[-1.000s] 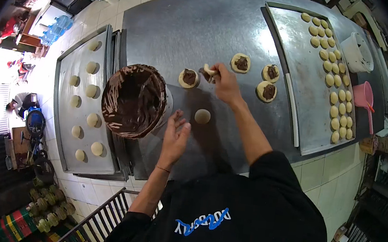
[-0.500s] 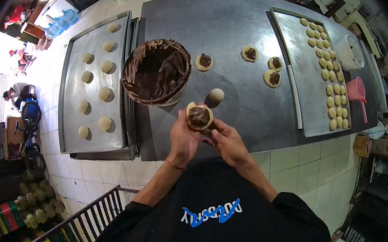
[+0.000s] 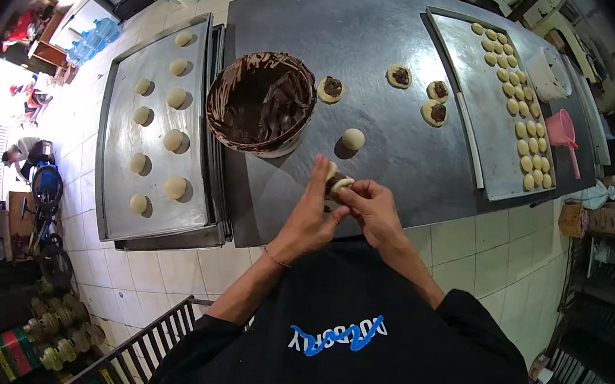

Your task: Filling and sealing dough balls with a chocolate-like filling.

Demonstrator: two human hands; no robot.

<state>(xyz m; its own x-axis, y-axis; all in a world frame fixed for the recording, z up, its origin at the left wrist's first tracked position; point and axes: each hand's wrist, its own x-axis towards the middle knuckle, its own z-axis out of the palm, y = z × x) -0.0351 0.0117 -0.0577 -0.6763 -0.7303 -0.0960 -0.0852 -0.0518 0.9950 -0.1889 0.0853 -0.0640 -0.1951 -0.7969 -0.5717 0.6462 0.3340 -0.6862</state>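
Observation:
A piece of pale dough with chocolate filling [image 3: 339,186] is held between my two hands above the table's near edge. My left hand [image 3: 308,211] supports it from the left, fingers pointing up along its side. The bent fingers and thumb of my right hand [image 3: 374,212] pinch its rim from the right, partly hiding the filling. Just beyond my hands rests a smooth ball of dough [image 3: 353,139]. To the left of it stands a bucket [image 3: 260,104] smeared with thick dark chocolate. Several flattened dough rounds topped with chocolate [image 3: 400,76] lie farther off.
On the left, a metal tray [image 3: 115,205] carries several spaced dough balls [image 3: 173,140]. A longer tray [image 3: 475,97] at the right holds rows of small dough balls [image 3: 533,147]. Beyond it are a pink dipper [image 3: 561,129] and a white tub [image 3: 546,76]. The steel table [image 3: 325,25] lies under everything.
The chocolate-topped dough has been tilted up on edge and moved slightly right. My left fingers now point upward beside it, and my right fingers have come onto its rim.

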